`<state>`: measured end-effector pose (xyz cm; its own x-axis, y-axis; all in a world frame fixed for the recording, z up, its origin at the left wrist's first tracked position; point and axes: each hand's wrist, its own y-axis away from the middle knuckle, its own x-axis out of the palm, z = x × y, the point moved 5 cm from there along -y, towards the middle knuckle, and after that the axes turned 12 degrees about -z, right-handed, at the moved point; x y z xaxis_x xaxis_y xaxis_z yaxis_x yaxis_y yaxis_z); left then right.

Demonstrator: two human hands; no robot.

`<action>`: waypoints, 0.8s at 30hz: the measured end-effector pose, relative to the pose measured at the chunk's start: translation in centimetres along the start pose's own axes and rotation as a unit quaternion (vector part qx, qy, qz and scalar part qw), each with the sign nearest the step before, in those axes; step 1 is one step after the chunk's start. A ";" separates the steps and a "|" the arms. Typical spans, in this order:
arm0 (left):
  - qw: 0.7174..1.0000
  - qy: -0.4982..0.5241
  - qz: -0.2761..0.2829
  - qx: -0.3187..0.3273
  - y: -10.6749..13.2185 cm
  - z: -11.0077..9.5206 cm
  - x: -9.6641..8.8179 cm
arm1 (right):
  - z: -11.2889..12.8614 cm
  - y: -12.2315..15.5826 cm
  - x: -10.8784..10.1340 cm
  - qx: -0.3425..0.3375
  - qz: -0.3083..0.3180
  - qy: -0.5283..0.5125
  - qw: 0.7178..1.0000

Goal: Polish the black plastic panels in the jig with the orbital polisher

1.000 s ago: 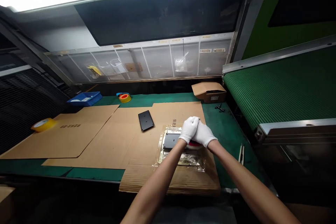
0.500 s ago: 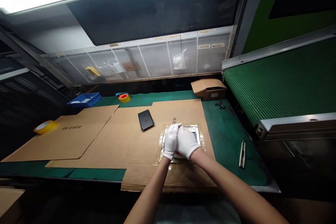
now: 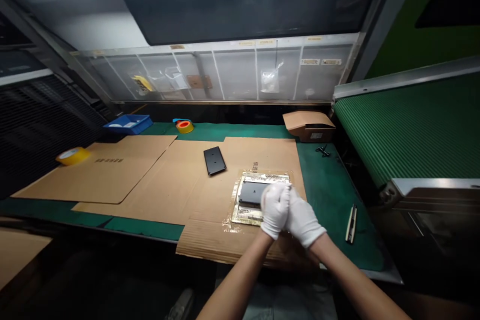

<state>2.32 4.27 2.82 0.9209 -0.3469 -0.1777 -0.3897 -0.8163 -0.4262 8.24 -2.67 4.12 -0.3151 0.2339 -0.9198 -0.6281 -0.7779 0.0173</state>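
My left hand (image 3: 275,209), in a white glove, is closed with its fingers curled. Against it presses my right hand (image 3: 303,216), also white-gloved and closed. Whatever they hold between them is hidden. Both are over the right end of a flat black panel (image 3: 250,193), which lies on a shiny board (image 3: 245,215) taped to the cardboard. A second black panel (image 3: 215,161) with small holes lies on the cardboard sheet (image 3: 168,185), left of and beyond the board.
A utility knife (image 3: 351,224) and small black parts (image 3: 323,151) lie on the green mat (image 3: 318,180) at right. Behind stand an open carton (image 3: 315,130), a blue bin (image 3: 129,124) and a yellow tape roll (image 3: 185,127). Another tape roll (image 3: 73,156) is left; a conveyor (image 3: 408,120) borders the right.
Both hands have moved right and toward me along the board, uncovering the left part of the black panel on it. The whole view has shifted slightly.
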 end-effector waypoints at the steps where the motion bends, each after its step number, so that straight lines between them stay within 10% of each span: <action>1: 1.000 0.001 0.019 0.002 0.0 -0.5 1.1 | -1.2 0.2 -0.2 0.029 -0.002 0.011 1.000; 5: 1.000 -0.008 0.029 -0.004 -0.5 -0.3 0.2 | 0.0 -0.1 0.2 0.010 0.003 0.038 0.999; 12: 0.989 -0.031 -0.138 -0.050 -2.5 4.9 -12.9 | 13.4 -2.6 4.2 -0.116 0.063 -0.017 0.991; 15: 0.983 -0.042 -0.169 -0.053 -3.0 5.6 -14.8 | 15.1 -3.2 4.6 -0.107 0.069 -0.051 0.991; 18: 0.989 -0.038 -0.133 -0.048 -2.6 4.7 -12.1 | 12.2 -2.5 4.1 -0.065 0.071 -0.062 0.993; 24: 0.993 -0.036 0.084 -0.074 -4.0 2.1 -0.2 | 1.5 -3.2 0.7 0.081 0.019 -0.021 0.996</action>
<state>3.73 8.58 2.71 0.8391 -0.4532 -0.3008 -0.5283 -0.8108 -0.2520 8.98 0.88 3.98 -0.3683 0.2323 -0.9002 -0.7203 -0.6836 0.1183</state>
